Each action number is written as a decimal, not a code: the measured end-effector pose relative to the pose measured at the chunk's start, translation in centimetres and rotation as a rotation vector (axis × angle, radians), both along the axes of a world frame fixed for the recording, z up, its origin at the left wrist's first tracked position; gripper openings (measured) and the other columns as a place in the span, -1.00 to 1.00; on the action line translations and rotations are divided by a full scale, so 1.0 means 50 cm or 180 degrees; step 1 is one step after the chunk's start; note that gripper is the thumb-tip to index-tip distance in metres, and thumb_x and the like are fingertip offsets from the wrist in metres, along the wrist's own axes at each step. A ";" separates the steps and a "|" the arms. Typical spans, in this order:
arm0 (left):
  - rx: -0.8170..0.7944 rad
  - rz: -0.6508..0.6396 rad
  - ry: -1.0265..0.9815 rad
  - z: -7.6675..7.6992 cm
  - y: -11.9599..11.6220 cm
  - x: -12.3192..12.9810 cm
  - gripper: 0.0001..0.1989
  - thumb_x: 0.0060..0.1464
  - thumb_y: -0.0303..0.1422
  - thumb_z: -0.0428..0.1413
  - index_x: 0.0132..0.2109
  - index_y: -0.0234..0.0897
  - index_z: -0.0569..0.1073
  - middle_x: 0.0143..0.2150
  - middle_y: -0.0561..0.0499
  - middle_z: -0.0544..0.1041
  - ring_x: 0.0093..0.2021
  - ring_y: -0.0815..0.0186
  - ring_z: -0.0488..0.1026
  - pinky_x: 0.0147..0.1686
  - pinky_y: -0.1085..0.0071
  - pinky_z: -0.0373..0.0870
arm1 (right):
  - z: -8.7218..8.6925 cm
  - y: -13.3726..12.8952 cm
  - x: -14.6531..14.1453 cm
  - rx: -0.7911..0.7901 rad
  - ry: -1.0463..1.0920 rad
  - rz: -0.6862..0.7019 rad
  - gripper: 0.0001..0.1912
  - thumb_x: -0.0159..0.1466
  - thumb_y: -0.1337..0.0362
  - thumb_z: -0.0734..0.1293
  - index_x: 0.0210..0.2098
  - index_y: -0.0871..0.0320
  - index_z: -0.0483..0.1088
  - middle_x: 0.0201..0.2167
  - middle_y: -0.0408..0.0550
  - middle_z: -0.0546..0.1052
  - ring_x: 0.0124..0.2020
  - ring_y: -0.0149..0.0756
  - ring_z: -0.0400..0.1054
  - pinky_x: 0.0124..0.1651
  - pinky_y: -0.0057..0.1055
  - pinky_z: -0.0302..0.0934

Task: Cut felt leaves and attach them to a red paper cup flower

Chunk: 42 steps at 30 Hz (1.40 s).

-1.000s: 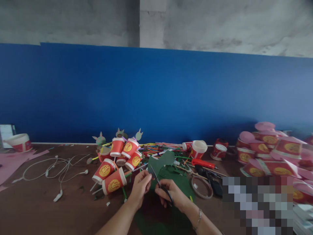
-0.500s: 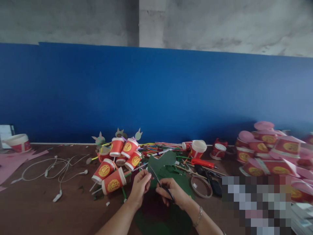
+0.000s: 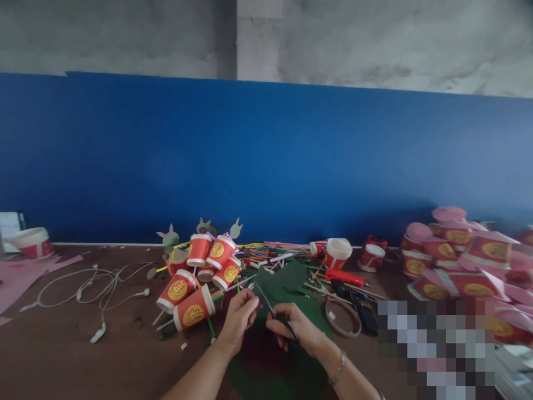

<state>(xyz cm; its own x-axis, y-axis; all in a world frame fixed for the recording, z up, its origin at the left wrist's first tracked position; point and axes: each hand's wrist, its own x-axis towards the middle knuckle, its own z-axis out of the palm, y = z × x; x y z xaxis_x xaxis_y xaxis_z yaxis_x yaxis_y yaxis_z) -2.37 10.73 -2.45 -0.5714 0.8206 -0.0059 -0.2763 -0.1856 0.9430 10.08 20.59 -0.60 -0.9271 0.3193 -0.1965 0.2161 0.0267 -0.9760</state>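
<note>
My left hand (image 3: 240, 318) is closed in a pinch at the left edge of a dark green sheet of paper (image 3: 287, 280); the fingertips partly hide the pinched spot. In my right hand (image 3: 295, 329) is a pair of black-handled scissors (image 3: 266, 303), with fingers through the handles. Its blades point up and left across the paper, close to my left fingertips. More green paper (image 3: 275, 383) lies on the table below both wrists.
Red paper cups (image 3: 194, 312) with straws and animal-head cutouts are heaped left of my hands. Behind lie colored straws (image 3: 258, 258). A red utility knife (image 3: 345, 277) and a tape roll (image 3: 342, 318) sit right. Pink-trimmed cups (image 3: 458, 261) pile far right; earphones (image 3: 99, 332) lie left.
The upper part of the green paper has tipped down and spread to the right, looking darker now. Both hands and the scissors stay almost in the same place.
</note>
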 end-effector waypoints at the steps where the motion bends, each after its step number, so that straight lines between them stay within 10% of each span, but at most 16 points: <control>1: -0.0005 -0.0013 0.0002 0.000 -0.001 0.000 -0.75 -0.09 -0.24 0.12 -0.48 -0.30 0.23 -0.59 0.17 0.32 -0.73 0.62 -0.03 -0.73 0.60 -0.23 | -0.001 0.001 0.001 -0.0001 0.0006 0.0006 -0.62 0.00 0.02 0.39 -0.46 0.23 0.31 -0.78 -0.27 0.32 -0.78 -0.55 0.15 -0.73 -0.65 0.01; 42: 0.0118 -0.0134 -0.0143 0.001 -0.002 -0.001 -0.75 -0.07 -0.24 0.10 -0.51 -0.26 0.21 -0.74 0.25 0.12 -0.74 0.56 -0.05 -0.70 0.56 -0.25 | -0.008 0.030 0.014 -0.0198 -0.0135 0.0280 -0.65 0.06 0.06 0.36 -0.46 0.26 0.34 -0.80 -0.29 0.30 -0.82 -0.61 0.06 -0.77 -0.67 -0.07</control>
<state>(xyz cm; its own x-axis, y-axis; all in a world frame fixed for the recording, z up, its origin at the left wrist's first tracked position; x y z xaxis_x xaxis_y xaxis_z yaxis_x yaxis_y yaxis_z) -2.42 10.61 -2.41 -0.5363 0.8440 0.0000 -0.3266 -0.2076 0.9221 10.80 22.08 -0.98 -0.9414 0.2230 -0.2529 0.2566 -0.0130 -0.9664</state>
